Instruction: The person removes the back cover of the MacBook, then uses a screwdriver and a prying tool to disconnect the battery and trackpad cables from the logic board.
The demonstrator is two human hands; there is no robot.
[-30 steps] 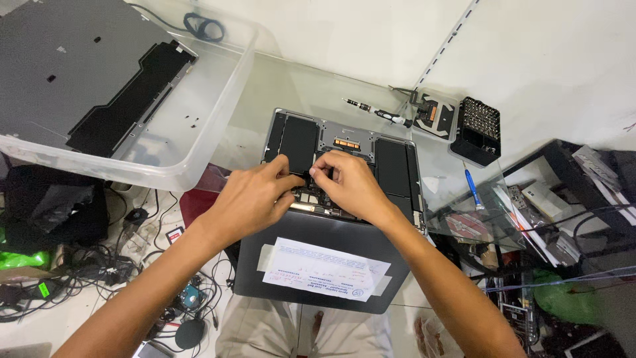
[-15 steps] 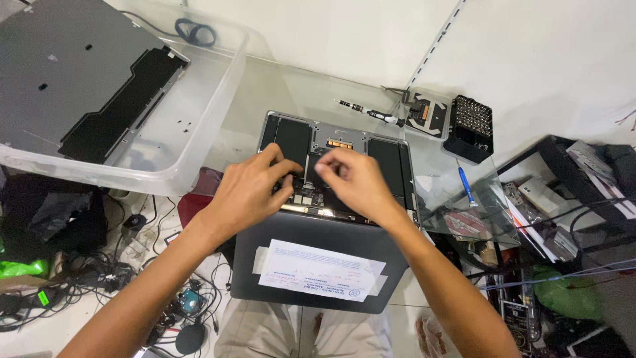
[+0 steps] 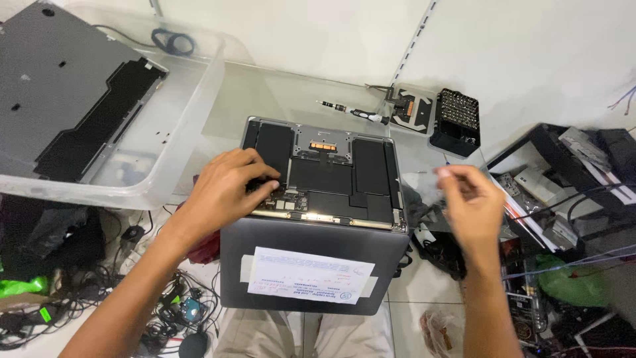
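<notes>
Resting on the opened laptop (image 3: 324, 172) at frame centre, left hand (image 3: 228, 192) with fingers curled onto its board; right hand (image 3: 470, 205) lifted at centre right, fingertips pinched, contents indiscernible.

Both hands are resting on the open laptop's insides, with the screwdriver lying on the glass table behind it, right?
Not quite. In the head view only the left hand rests on the laptop; the right hand is lifted off to the laptop's right, fingers pinched. The screwdriver does lie on the table behind it.
</notes>
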